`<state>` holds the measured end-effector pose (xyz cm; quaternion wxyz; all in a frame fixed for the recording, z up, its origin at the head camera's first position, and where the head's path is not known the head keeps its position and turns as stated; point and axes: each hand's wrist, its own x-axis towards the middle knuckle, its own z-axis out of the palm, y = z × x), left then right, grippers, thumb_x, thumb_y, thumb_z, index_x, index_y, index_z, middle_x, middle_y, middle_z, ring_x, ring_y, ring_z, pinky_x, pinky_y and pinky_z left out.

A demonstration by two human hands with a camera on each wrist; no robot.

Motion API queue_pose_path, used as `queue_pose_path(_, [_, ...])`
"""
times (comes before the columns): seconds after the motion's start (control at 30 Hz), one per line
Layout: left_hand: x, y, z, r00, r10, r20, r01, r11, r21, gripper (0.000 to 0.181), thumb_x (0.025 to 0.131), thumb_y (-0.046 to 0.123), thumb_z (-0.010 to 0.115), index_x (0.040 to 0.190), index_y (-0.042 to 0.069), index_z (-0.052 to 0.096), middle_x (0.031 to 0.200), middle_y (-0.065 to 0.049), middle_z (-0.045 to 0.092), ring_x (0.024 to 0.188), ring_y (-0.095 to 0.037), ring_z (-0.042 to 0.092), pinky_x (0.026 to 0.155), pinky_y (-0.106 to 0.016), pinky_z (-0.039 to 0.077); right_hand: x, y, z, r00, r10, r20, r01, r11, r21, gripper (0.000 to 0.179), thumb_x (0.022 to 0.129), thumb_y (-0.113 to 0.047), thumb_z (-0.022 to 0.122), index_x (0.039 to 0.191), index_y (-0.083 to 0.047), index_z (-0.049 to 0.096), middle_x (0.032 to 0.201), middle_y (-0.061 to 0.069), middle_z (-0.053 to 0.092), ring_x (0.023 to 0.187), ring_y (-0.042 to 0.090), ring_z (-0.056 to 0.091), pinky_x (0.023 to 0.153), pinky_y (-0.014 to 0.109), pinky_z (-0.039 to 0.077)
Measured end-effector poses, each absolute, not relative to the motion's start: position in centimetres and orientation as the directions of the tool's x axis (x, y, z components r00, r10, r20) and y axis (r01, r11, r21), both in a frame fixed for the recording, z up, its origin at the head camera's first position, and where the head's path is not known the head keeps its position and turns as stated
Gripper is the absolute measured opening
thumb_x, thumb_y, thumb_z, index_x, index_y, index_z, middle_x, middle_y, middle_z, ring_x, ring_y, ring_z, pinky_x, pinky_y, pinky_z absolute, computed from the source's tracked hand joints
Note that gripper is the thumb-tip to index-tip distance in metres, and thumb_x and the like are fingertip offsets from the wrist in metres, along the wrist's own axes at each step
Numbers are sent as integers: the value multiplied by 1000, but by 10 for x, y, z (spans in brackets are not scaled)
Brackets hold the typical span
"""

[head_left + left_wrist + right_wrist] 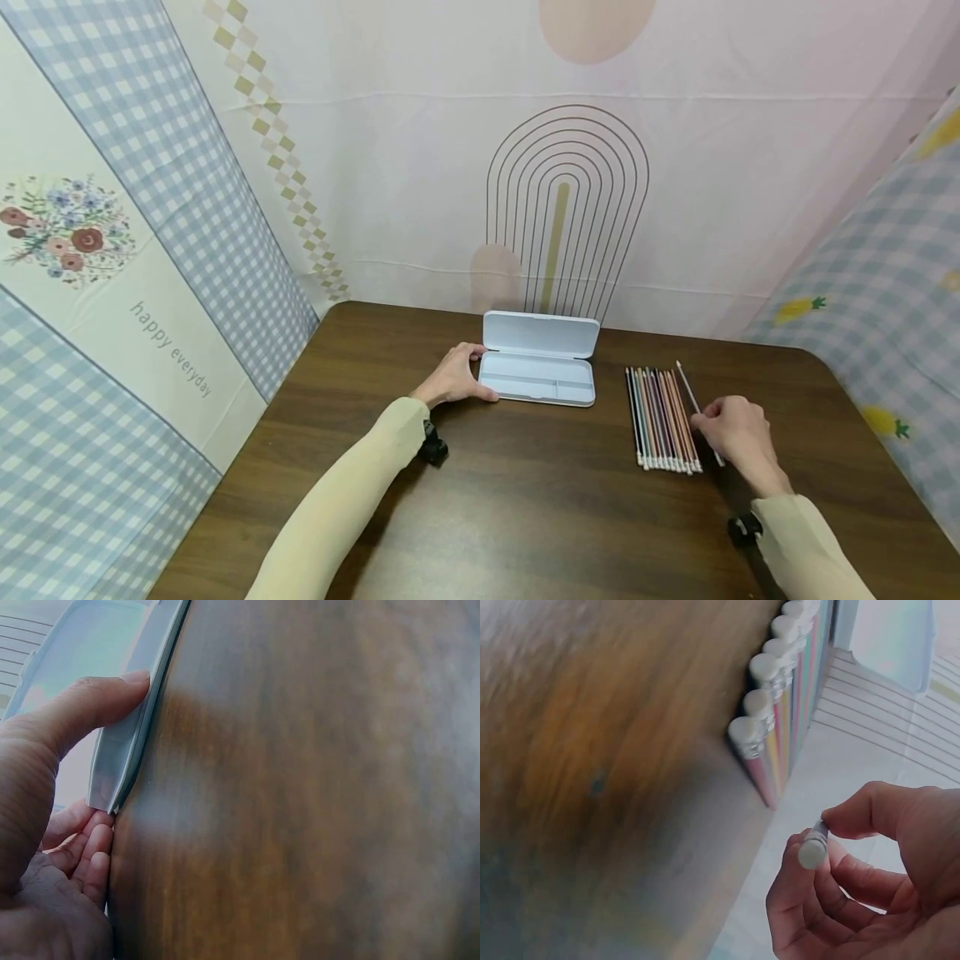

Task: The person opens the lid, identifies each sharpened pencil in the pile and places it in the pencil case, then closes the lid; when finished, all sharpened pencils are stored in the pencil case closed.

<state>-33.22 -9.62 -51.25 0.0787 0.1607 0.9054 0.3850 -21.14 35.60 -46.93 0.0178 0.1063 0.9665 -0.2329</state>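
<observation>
A pale blue pencil case [517,387] lies on the table with its lid [540,335] raised at the back. Its tray shows dividers and no pencils inside. My left hand [453,375] holds the case's left end, the thumb [112,701] on the near edge and the fingers [90,847] at the end wall. On the right, my right hand [738,429] pinches a light-coloured pencil [687,387] between thumb and fingers. Its white eraser end [812,853] faces the right wrist camera. Just left of it lie several coloured pencils [660,417] side by side, erasers toward me.
A dark brown wooden table [525,500] bears everything. Behind it hangs a pale patterned cloth [420,167], with checked cloths at the left [112,100] and right [885,275]. Each wrist carries a small black camera [432,446].
</observation>
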Motion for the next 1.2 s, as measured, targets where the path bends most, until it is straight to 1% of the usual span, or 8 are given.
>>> queue_pose_path(0.13, [-333, -96, -513, -936, 351, -20, 228, 648, 727, 95, 73, 29, 101, 153, 3, 56, 150, -20, 58, 142, -34, 52, 125, -49, 44, -208, 351, -466, -984, 176, -7, 160, 872, -462, 25, 101, -20, 67, 93, 2, 73, 84, 14, 70, 76, 27, 61, 64, 35, 43])
queue_pose_path(0.2, [-333, -96, -514, -936, 351, -24, 225, 648, 727, 95, 73, 29, 101, 153, 3, 56, 150, -19, 58, 142, -34, 52, 125, -49, 44, -206, 348, -464, -987, 161, 23, 132, 873, -469, 23, 101, -19, 66, 95, 2, 73, 83, 13, 70, 74, 25, 60, 63, 33, 42])
queue_pose_path(0.33, [-333, -97, -514, -936, 351, -18, 230, 650, 724, 95, 72, 29, 101, 152, 3, 56, 149, -19, 59, 141, -34, 52, 124, -48, 44, -204, 337, -460, -991, 102, 84, 50, 880, -473, 21, 102, -15, 66, 99, 4, 74, 84, 13, 70, 72, 21, 57, 62, 32, 42])
queue_pose_path(0.53, [-331, -98, -512, -935, 355, -23, 230, 653, 722, 96, 73, 31, 101, 152, 3, 56, 149, -19, 59, 141, -34, 52, 124, -49, 45, -203, 319, -456, -992, -3, 124, -64, 867, -494, 19, 101, -9, 66, 106, 7, 75, 87, 13, 71, 74, 19, 56, 62, 29, 42])
queue_pose_path(0.67, [-332, -99, -513, -933, 358, -30, 228, 656, 719, 96, 74, 33, 101, 153, 4, 56, 150, -19, 59, 142, -34, 52, 124, -49, 45, -205, 307, -456, -985, -75, 153, -142, 855, -499, 15, 100, -5, 65, 105, 4, 75, 87, 11, 71, 75, 17, 56, 63, 27, 43])
queue_pose_path(0.77, [-332, -99, -514, -933, 360, -30, 230, 656, 719, 96, 74, 33, 100, 154, 4, 55, 150, -19, 58, 142, -34, 52, 124, -49, 45, -209, 299, -455, -975, -123, 183, -200, 845, -495, 12, 99, -3, 65, 103, 2, 76, 87, 11, 72, 75, 17, 56, 64, 26, 44])
queue_pose_path(0.97, [-334, -99, -513, -932, 361, -37, 225, 655, 721, 96, 75, 33, 100, 155, 5, 54, 151, -19, 58, 143, -34, 51, 125, -50, 44, -223, 281, -453, -957, -200, 208, -280, 820, -499, 11, 101, 0, 68, 106, 2, 77, 96, 14, 75, 79, 18, 57, 69, 27, 46])
queue_pose_path(1.2, [-335, -99, -514, -928, 371, -38, 232, 653, 721, 96, 75, 32, 100, 155, 5, 54, 151, -19, 58, 144, -34, 51, 126, -49, 43, -249, 259, -462, -920, -292, 262, -387, 791, -475, 9, 100, 0, 72, 106, 2, 79, 104, 18, 77, 87, 23, 64, 78, 36, 52])
